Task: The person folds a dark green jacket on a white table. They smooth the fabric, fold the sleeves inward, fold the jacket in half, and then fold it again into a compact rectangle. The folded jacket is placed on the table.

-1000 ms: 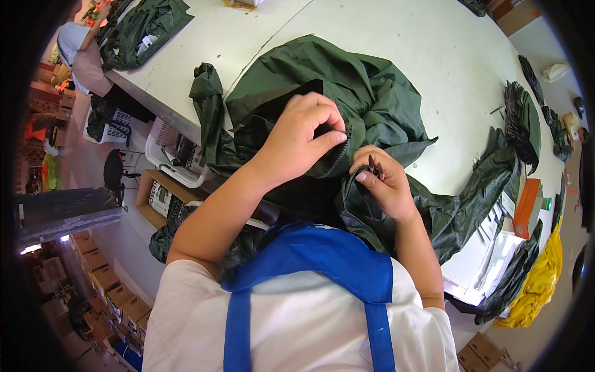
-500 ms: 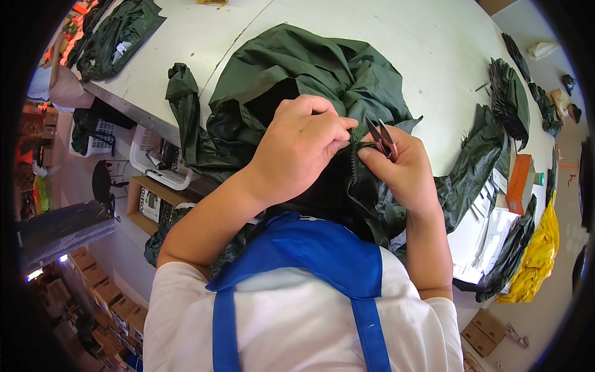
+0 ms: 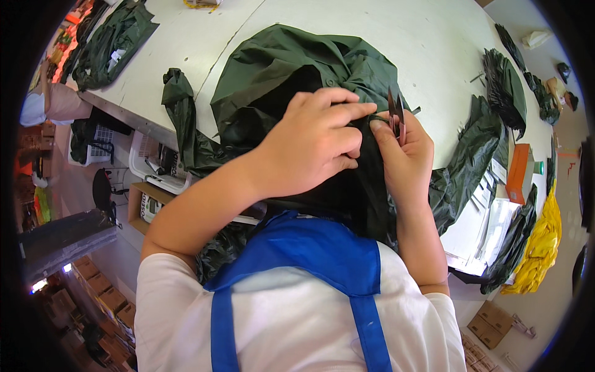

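Observation:
A dark green garment lies bunched on the white table, part of it hanging over the near edge toward me. My left hand pinches a fold of the green fabric, fingers curled tight. My right hand holds small thread snips with their blades pointing up, right beside the fingertips of my left hand at the pinched fold. Both hands are close to the camera and hide the fabric beneath them.
More dark green pieces lie at the table's far left and along the right side. An orange box, white papers and a yellow garment sit to the right. Shelves and bins stand under the table at left.
Both hands have risen with the fabric and come closer to the camera. The snips have moved up to the fold that the left hand pinches.

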Demonstrator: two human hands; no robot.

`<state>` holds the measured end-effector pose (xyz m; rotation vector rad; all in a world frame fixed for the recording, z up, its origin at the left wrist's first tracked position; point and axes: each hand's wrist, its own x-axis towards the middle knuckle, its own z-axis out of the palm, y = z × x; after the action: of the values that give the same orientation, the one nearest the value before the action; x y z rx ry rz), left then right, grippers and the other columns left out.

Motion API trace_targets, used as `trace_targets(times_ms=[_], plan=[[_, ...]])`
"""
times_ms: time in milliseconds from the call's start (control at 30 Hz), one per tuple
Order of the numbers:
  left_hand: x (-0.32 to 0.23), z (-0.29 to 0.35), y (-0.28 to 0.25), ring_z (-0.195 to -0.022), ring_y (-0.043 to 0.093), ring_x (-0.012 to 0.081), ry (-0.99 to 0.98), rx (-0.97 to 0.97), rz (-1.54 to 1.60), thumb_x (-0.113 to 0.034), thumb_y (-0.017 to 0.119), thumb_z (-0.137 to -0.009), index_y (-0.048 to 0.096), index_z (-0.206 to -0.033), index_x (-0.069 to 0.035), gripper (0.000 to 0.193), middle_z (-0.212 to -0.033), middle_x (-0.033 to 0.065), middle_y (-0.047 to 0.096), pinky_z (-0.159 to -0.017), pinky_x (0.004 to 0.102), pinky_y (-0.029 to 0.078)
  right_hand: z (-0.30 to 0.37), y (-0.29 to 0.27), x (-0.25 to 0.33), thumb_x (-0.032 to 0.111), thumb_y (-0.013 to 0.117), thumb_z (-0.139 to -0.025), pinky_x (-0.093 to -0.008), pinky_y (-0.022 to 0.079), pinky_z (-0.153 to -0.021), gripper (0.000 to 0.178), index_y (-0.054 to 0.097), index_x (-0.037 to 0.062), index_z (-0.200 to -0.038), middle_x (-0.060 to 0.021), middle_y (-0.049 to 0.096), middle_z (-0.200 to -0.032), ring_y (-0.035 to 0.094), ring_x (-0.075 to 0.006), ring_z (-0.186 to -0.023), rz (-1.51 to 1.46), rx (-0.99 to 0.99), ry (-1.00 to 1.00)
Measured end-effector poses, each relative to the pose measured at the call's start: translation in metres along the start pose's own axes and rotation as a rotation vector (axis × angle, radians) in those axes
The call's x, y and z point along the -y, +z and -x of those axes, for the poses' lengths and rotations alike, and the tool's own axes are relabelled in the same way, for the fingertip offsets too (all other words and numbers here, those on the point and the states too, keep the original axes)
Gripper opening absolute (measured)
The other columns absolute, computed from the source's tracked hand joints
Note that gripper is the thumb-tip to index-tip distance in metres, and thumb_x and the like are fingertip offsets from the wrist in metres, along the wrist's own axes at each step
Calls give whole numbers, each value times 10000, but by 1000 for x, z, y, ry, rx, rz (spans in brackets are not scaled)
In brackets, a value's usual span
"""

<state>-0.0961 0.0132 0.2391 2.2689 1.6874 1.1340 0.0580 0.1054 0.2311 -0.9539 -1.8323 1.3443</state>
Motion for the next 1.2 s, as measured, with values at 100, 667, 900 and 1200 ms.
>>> trace_targets(times_ms=[100, 667, 900, 1200], plan=[[-2, -34, -21, -1015, 537, 222, -34, 56, -94, -223, 735, -692, 580, -735, -121, 191, -1051, 21, 619, -890, 389, 334, -6, -9, 10, 93, 631, -843, -206, 350, -545, 93, 607, 4, -852, 35, 491, -657, 409, -41, -621, -39, 0, -107], [82, -147, -120, -721, 629, 137, -343, -316, 619, -189, 570, -909, 609, -888, -46, 150, -835, 53, 655, -683, 281, 522, 107, -288, -286, 246, 661, -813, -259, 370, -539, 246, 610, 10, -859, -49, 568, -692, 508, -130, -649, 275, -675, 608], [175, -201, -138, -941, 575, 328, -580, -406, 266, -142, 615, -873, 522, -1183, 110, 410, -1124, 235, 585, -818, 391, 455, -62, -323, -152, 193, 550, -912, -191, 406, -539, 233, 593, 21, -1063, -45, 549, -807, 569, -146, -637, -42, -1000, -147], [204, -149, -114, -811, 601, 162, -634, -371, 189, -196, 575, -896, 621, -1009, -30, 206, -927, 73, 643, -744, 288, 468, -64, -51, -224, 99, 517, -861, -381, 487, -856, 313, 590, 112, -1164, -67, 537, -1291, 573, -310, -1080, 833, 141, -77]])
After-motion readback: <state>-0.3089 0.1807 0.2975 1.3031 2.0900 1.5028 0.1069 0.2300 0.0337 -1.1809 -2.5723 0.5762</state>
